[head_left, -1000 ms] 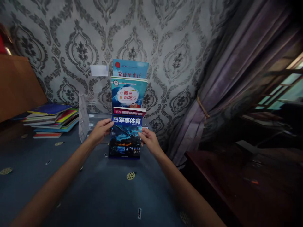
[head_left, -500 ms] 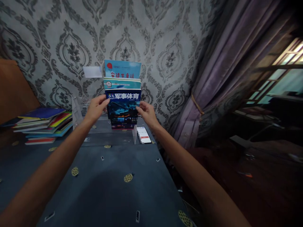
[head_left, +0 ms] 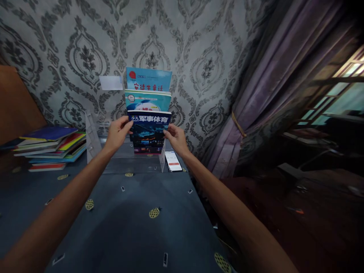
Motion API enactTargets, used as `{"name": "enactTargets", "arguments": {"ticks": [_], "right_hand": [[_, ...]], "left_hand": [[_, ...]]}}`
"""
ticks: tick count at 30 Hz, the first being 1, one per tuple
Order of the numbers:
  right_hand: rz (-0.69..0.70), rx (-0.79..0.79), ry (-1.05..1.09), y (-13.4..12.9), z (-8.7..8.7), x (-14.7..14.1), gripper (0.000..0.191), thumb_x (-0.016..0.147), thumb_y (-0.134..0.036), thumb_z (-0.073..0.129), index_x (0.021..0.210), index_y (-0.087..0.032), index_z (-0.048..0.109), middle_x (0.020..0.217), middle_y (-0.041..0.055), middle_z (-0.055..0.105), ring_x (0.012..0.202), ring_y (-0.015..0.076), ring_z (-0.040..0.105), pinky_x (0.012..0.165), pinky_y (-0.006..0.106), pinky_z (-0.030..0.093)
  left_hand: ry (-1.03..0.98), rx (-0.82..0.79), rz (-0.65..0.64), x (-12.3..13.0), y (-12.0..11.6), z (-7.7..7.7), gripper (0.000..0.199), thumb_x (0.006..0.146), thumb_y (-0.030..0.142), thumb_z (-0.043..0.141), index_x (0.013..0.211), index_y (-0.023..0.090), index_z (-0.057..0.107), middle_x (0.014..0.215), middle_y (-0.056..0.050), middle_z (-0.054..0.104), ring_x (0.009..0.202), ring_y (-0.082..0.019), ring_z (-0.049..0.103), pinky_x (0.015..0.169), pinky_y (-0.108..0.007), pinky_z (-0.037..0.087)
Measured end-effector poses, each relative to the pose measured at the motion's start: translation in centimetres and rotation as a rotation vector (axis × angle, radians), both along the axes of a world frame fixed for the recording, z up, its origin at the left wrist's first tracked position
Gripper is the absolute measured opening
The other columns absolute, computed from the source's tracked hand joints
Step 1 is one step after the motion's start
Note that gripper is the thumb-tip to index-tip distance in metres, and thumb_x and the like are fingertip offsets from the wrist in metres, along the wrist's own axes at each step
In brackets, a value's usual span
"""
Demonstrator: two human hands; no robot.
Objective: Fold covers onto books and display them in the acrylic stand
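A dark blue book (head_left: 149, 132) with white Chinese lettering stands at the right end of a clear acrylic rack (head_left: 125, 165). My left hand (head_left: 117, 133) grips its left edge between thumb and fingers. On the opposite edge, my right hand (head_left: 174, 137) pinches it in the same way. Behind it rise a teal book (head_left: 149, 100) and, higher still, a light blue book (head_left: 149, 79) with red lettering. The front book hides their lower parts. Its top leans slightly toward me.
A messy pile of books (head_left: 52, 148) lies left of the rack. Just right of the rack is a lit phone (head_left: 173, 161). A patterned dark cloth (head_left: 125, 216) covers the table, whose right edge runs below my right forearm. A tied curtain (head_left: 236, 125) hangs at the right.
The dark blue book has come down and its top has tilted toward me, with both hands still on it. More of the teal book's cover shows above it.
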State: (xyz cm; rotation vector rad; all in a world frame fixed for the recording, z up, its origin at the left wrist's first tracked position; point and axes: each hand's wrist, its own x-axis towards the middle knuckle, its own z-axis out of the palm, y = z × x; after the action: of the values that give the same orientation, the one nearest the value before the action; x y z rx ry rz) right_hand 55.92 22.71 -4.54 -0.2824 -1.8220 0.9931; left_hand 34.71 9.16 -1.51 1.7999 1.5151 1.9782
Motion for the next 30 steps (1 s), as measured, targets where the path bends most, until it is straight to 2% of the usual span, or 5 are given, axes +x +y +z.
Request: {"name": "enactTargets", "arguments": {"ticks": [7,14,21,25,30], "right_hand": [[-0.047,-0.003,-0.057,0.6,-2.1,0.2,0.033,0.087,-0.052,0.065,0.099,-0.022,0.068,0.092,0.0053,0.070,0.085,0.0202,0.065,0.075,0.034,0.059],[-0.321,0.214,-0.200,0.5,-3.1,0.7,0.014,0.087,-0.029,0.062,0.096,-0.021,0.070,0.093,0.0071,0.068,0.088,0.0238,0.064,0.081,0.037,0.054],[-0.392,0.144,-0.215,0.5,-3.8,0.7,0.025,0.086,-0.029,0.060,0.109,-0.020,0.065,0.090,0.0073,0.073,0.081,0.0250,0.067,0.079,0.038,0.053],[-0.412,0.138,-0.203,0.8,-4.2,0.6,0.032,0.085,-0.028,0.061,0.116,-0.021,0.066,0.089,0.0064,0.074,0.080,0.0248,0.067,0.080,0.038,0.053],[-0.400,0.167,-0.173,1.2,-4.4,0.3,0.028,0.086,-0.028,0.059,0.109,-0.021,0.072,0.096,0.0079,0.076,0.085,0.0245,0.069,0.084,0.038,0.054]], "left_hand": [[0.008,-0.040,0.016,0.1,0.5,-1.9,0.028,0.086,0.041,0.061,0.095,0.017,0.072,0.083,-0.003,0.065,0.076,-0.016,0.058,0.065,-0.028,0.058],[0.050,-0.084,0.120,0.1,0.9,-3.2,0.022,0.088,0.037,0.059,0.100,0.019,0.064,0.087,-0.003,0.065,0.077,-0.017,0.060,0.063,-0.026,0.055],[0.222,-0.128,0.387,0.0,0.8,-3.6,0.026,0.089,0.030,0.060,0.113,0.021,0.055,0.092,-0.005,0.063,0.086,-0.022,0.061,0.083,-0.036,0.048],[0.304,-0.165,0.386,-0.1,1.0,-4.4,0.016,0.094,0.036,0.052,0.100,0.022,0.056,0.090,-0.006,0.063,0.086,-0.024,0.060,0.084,-0.036,0.045],[0.339,-0.198,0.380,-0.1,1.1,-5.1,0.015,0.096,0.037,0.047,0.090,0.024,0.053,0.083,-0.005,0.063,0.081,-0.024,0.060,0.079,-0.035,0.044]]}}
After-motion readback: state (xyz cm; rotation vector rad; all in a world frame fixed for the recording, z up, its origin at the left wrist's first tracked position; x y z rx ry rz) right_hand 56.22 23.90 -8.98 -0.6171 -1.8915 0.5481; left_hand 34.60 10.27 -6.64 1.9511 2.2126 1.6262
